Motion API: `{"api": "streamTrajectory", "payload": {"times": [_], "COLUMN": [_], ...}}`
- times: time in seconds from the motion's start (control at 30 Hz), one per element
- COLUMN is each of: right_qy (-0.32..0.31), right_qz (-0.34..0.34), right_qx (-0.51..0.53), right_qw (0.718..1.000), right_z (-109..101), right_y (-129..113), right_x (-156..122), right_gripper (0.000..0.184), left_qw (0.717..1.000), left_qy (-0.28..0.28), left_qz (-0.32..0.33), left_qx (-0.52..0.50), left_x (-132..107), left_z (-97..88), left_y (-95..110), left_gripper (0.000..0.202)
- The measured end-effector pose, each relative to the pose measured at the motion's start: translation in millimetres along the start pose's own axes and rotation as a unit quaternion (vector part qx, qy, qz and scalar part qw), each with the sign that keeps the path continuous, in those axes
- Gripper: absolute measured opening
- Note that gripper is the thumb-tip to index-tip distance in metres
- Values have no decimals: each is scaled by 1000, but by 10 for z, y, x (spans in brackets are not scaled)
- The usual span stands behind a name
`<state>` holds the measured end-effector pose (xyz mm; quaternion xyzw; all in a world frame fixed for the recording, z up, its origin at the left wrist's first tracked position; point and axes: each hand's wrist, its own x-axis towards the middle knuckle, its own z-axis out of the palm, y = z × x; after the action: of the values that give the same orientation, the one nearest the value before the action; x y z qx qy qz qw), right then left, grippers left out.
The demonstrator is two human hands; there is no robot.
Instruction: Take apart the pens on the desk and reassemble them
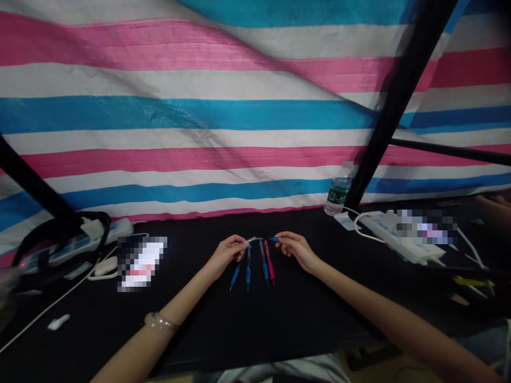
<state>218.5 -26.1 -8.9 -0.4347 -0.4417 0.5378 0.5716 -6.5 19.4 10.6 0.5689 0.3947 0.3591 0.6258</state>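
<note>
My left hand (228, 254) is closed in a pinch on a clear pen barrel (250, 240), which points toward my right hand. Between the fingertips of my right hand (294, 248) is a small blue pen part (274, 239). A thin piece spans part of the gap between the two; whether it joins them I cannot tell. Just below my hands, several pens lie side by side on the black table: a blue pen (235, 275) under my left fingers, a second blue pen (248, 272), a third blue pen (265, 268) and a pink-red pen (270, 266) touching or nearly touching it.
To the left are a lit phone (141, 268), a power strip (117, 230), a black cable coil (104, 239) and a white earbud (58, 322). A water bottle (337, 192) and another power strip (403, 242) stand right. Another person's hand (495, 208) shows at the right edge.
</note>
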Motion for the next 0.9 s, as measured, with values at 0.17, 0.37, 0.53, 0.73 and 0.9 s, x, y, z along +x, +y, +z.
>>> {"api": "streamTrajectory", "payload": {"times": [0.17,0.37,0.53,0.73,0.9], "right_qy": [-5,-3,-7,-1,-9], "right_qz": [-3,-14,-17,-24,-35], "right_qx": [-5,-16,-17,-29,-39], "right_qw": [1000,1000,1000,999,999], "right_z": [-25,-26,-20,-23,-25], "right_y": [32,39,50,62,76], "right_x": [14,8,10,14,17], "right_gripper": [26,27,26,26,25], "left_qw": [999,999,999,999,1000], "left_qy": [8,17,25,23,21], "left_qz": [24,21,25,18,13], "left_qx": [24,34,21,15,1], "left_x": [20,42,16,-14,-5], "left_z": [-2,-26,-9,17,-1], "left_y": [-46,-76,-30,16,-4], "left_gripper": [26,27,25,24,27]}}
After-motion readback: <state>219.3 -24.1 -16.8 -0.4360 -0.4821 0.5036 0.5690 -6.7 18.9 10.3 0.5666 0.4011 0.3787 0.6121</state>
